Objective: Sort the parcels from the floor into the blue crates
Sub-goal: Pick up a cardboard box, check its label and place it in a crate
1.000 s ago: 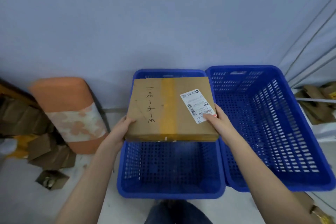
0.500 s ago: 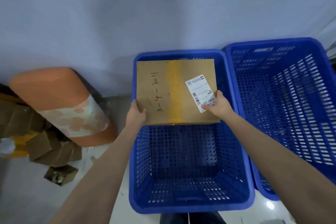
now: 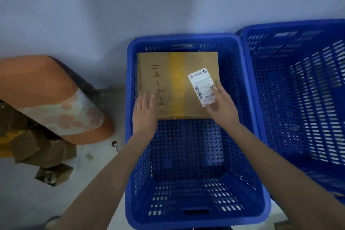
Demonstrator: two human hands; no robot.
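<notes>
A flat brown cardboard parcel [image 3: 177, 84] with yellow tape, the handwriting "3-4-3011" and a white shipping label [image 3: 201, 84] lies inside the far end of the left blue crate [image 3: 128, 136]. My left hand [image 3: 144, 115] rests on the parcel's near left corner with its fingers straight and spread. My right hand [image 3: 222, 106] lies flat on the near right corner, its fingers touching the label. A second blue crate [image 3: 298, 99] stands directly to the right with nothing in it.
An orange and white patterned cushion roll [image 3: 52, 102] leans against the wall at the left. Several small cardboard boxes [image 3: 37, 147] lie on the floor below it, one of them open [image 3: 54, 173]. The wall runs right behind both crates.
The parcel has come down from above the rim into the left crate. My hands have shifted from gripping its sides to lying flat on its top.
</notes>
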